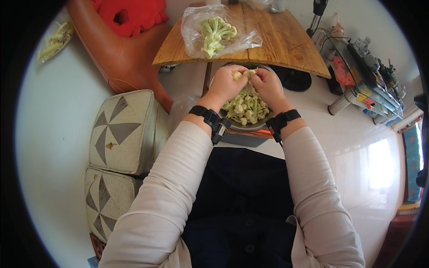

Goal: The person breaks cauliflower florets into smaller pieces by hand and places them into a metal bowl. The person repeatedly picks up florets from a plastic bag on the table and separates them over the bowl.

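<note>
Both hands meet above a metal bowl [281, 83] that holds many small cauliflower florets [246, 109]. Between the fingertips is a small cauliflower piece [249, 73]; my left hand [229, 83] and my right hand [268, 85] both pinch it. A second floret [237, 75] shows against the fingers of the left hand. Beyond the bowl, a larger cauliflower chunk [216, 35] with a thick pale stalk lies on a clear plastic bag [191, 37]. The far part of the bowl is hidden under the table edge and by my hands.
The bag rests on a wooden table [285, 37]. Beneath the bowl is a grey container [243, 140]. Two patterned stools [117, 130] and a brown leather seat [117, 57] with a red cloth [134, 15] stand left. A cluttered glass shelf unit [372, 90] stands right.
</note>
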`<state>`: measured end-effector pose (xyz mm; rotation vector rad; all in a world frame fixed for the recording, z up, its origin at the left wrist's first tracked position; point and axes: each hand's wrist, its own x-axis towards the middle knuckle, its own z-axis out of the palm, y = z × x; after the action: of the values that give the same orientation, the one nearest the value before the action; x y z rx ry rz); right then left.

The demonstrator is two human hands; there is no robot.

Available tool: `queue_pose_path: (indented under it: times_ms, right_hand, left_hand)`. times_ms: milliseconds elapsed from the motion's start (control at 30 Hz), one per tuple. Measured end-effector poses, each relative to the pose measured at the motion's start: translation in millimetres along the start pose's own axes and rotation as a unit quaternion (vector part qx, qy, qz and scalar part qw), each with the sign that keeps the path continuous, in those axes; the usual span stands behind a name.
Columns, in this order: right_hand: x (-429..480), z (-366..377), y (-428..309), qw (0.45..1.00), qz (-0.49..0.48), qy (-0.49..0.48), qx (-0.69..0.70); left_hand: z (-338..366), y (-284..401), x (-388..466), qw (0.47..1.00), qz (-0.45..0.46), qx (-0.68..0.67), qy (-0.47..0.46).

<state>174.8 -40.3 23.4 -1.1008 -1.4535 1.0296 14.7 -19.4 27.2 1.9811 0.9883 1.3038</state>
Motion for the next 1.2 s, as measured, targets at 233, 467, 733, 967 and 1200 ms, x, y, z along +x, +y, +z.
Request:
queue_pose_path:
  times_ms: [233, 467, 733, 967, 1200]
  right_hand:
    - [6.0, 4.9, 10.7, 0.997, 0.027, 0.068, 0.017]
    - [12.6, 3.1, 20.7, 0.978, 0.031, 0.158, 0.134]
    - [19.0, -43.0, 30.8, 0.964, 0.064, 0.190, -0.176]
    - [11.5, -56.4, 19.8, 0.920, 0.094, 0.050, -0.377]
    - [3.4, -50.6, 16.8, 0.889, 0.058, -0.014, -0.453]
  left_hand:
    - [3.8, -2.9, 2.1, 0.998, -0.056, 0.029, 0.030]
    - [4.8, -8.5, 3.8, 0.988, -0.134, 0.060, 0.056]
    - [-16.8, -25.6, 5.0, 0.968, -0.199, 0.120, 0.098]
    - [-20.0, -25.9, 7.3, 0.942, -0.298, 0.154, -0.003]
    - [-14.5, -33.0, 5.3, 0.955, -0.244, 0.163, 0.041]
